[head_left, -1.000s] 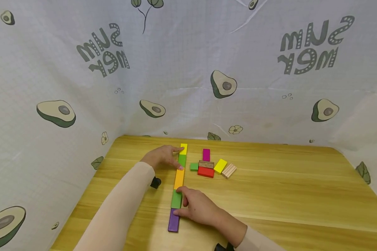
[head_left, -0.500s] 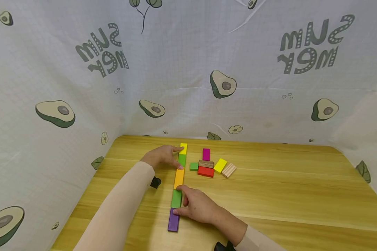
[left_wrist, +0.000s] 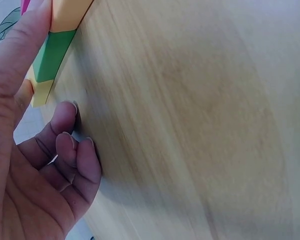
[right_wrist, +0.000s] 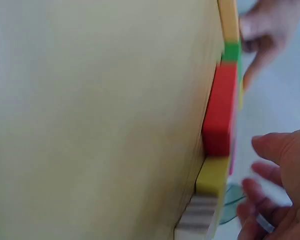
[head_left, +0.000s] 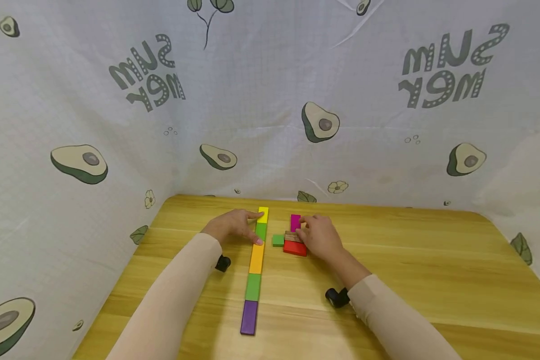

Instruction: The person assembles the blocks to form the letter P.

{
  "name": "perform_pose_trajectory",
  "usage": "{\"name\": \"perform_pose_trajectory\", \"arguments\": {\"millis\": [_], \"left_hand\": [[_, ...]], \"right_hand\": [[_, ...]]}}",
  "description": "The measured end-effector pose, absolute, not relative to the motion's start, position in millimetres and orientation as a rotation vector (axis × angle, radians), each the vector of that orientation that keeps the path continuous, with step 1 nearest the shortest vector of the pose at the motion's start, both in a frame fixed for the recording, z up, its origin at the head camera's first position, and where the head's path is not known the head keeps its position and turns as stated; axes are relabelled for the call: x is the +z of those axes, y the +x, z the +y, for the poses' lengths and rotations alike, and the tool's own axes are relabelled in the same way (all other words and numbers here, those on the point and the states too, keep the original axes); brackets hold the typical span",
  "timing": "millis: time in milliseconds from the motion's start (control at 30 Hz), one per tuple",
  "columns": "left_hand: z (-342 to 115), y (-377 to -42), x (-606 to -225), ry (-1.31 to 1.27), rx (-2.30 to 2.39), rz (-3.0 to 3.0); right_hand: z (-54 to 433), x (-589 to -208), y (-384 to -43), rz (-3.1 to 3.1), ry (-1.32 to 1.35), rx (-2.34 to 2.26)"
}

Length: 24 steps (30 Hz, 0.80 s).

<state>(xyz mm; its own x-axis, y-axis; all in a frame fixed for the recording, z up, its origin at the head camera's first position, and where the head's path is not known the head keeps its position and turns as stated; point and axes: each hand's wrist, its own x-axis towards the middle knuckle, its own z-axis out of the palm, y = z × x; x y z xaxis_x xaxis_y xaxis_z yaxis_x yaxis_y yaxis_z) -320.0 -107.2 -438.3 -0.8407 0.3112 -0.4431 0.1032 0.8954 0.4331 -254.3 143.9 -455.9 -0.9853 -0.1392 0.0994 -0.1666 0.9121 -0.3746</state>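
Observation:
Flat colored blocks lie end to end in a row: yellow (head_left: 263, 215), green (head_left: 260, 230), orange (head_left: 256, 260), another green (head_left: 253, 287) and purple (head_left: 249, 317). My left hand (head_left: 231, 225) touches the row, index finger at the yellow block and thumb on the orange one. Its other fingers curl loosely in the left wrist view. Fingers spread and holding nothing, my right hand (head_left: 321, 237) hovers by a cluster with a magenta block (head_left: 295, 222), a brown wooden block (head_left: 291, 236), a red block (head_left: 294, 248) and a small green block (head_left: 277, 240).
In the right wrist view, a second yellow block (right_wrist: 211, 176) and a striped wooden block (right_wrist: 197, 212) sit beyond the red one; my hand hides them in the head view. A white curtain with avocado prints (head_left: 369, 165) hangs behind the wooden table (head_left: 432, 270).
My right hand has left the green and purple blocks of the row and moved up and right to the loose cluster. My left hand stays on the row.

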Motion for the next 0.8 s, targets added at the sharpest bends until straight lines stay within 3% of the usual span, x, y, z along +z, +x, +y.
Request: {"name": "perform_pose_trajectory", "arguments": {"millis": [300, 567, 800], "left_hand": [[-108, -326, -446, 0.276, 0.526, 2.541], [-108, -325, -443, 0.268, 0.534, 2.538], [-108, -324, -441, 0.263, 0.527, 2.532]], "right_hand": [[139, -458, -291, -3.185, -0.038, 0.647], [136, -462, -317, -3.163, 0.159, 0.907], [139, -470, -334, -3.121, 0.140, 1.013]]}}
